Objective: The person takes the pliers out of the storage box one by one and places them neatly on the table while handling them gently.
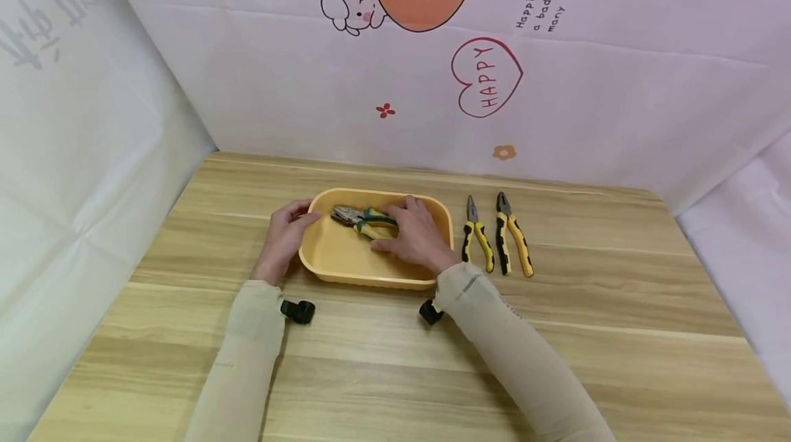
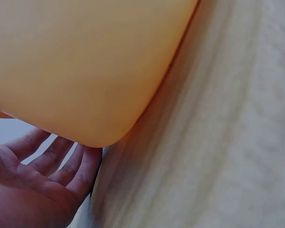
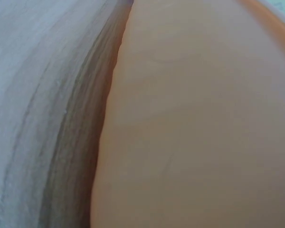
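Gripping the orange tray (image 1: 371,282) at its left end with the left hand (image 1: 283,233): thumb over the rim, fingers outside, slightly spread in the left wrist view. Reaching inside with the right hand (image 1: 419,233), thumb on the near side of the handles of the green-and-yellow pliers (image 1: 358,221), fingers on the far side; looks like a pinch across the handles, palm side hidden. Pliers inside the tray, near the middle toward the far wall, head end toward the left; one pair or two overlapping, cannot tell. No help from the right wrist view, just tray wall and table (image 1: 358,373). To handle well: squeeze both handles together, not just one, to stop any swing about the pivot. Brace the tray with light left-hand pressure only, since probably thin plastic and likely to flex or skid if pushed. Hold the right wrist above the near right corner, off the rim. Move the tool straight up or down, clear of the walls, before any sideways shift. Mind the area just beyond the right end: needle-nose pliers (image 1: 472,215), then blunt-nosed pliers (image 1: 502,229), both flat on the table and easy to knock with the right sleeve (image 1: 494,311).
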Tool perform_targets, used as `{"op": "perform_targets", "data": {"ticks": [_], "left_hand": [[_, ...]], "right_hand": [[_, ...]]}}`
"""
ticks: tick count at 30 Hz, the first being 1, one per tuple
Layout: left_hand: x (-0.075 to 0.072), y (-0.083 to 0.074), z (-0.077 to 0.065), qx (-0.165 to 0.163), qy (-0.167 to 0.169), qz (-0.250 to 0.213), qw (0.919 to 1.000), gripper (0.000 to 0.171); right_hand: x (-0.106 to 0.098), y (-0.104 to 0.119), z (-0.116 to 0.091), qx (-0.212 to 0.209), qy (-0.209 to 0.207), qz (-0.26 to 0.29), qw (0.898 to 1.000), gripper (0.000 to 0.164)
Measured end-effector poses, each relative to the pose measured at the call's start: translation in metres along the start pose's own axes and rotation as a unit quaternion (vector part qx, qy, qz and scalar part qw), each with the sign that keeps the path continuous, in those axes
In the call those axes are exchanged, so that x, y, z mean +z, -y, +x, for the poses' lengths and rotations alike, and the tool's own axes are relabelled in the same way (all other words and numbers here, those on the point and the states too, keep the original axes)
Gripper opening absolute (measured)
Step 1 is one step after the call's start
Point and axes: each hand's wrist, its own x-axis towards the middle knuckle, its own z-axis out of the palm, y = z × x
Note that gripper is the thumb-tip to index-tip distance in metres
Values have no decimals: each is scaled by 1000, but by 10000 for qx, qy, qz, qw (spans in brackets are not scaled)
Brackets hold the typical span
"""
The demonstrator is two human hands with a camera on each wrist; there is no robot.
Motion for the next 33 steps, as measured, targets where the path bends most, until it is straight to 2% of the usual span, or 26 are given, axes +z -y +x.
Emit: {"op": "perform_targets", "data": {"ticks": [20, 27, 33], "left_hand": [[-3, 0, 2, 36, -5, -12, 10000, 40], [-1, 0, 1, -42, 15, -31, 10000, 41], [-1, -1, 1, -89, 51, -3, 9999, 41]], "right_hand": [[-5, 3, -1, 8, -197, -294, 9994, 70], [-10, 3, -4, 150, -339, -35, 9993, 69], [-19, 3, -8, 110, -464, 282, 9985, 67]]}}
